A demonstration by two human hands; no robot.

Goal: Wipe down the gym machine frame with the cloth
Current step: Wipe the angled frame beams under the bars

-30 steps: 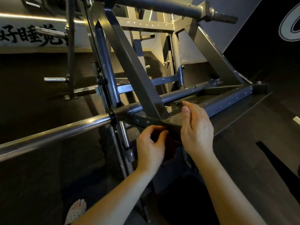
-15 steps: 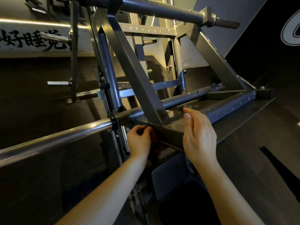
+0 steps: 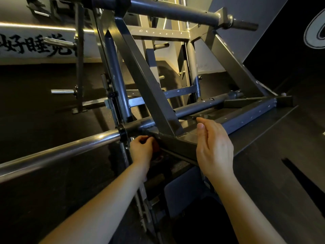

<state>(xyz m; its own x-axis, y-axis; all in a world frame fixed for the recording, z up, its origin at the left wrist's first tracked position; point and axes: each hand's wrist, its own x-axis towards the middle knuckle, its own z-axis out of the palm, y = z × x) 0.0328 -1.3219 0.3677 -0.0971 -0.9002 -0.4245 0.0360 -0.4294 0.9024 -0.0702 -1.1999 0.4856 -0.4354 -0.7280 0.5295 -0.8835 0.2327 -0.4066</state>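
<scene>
Left hand (image 3: 141,148) slid leftward with cloth (image 3: 156,149), right hand (image 3: 213,147) unmoved

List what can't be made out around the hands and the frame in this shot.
- Cloth: head view; only a dark reddish bit shows, behind the left hand and under the frame.
- Right hand palm: faces away, so contact with the frame is unclear.
- Wall lettering: cut off by the left edge and a post.

My dark reddish cloth (image 3: 157,152) sits bunched at centre frame, pressed against the underside of the gym machine frame (image 3: 177,140) (dark grey steel, angled braces rising toward upper left).
</scene>
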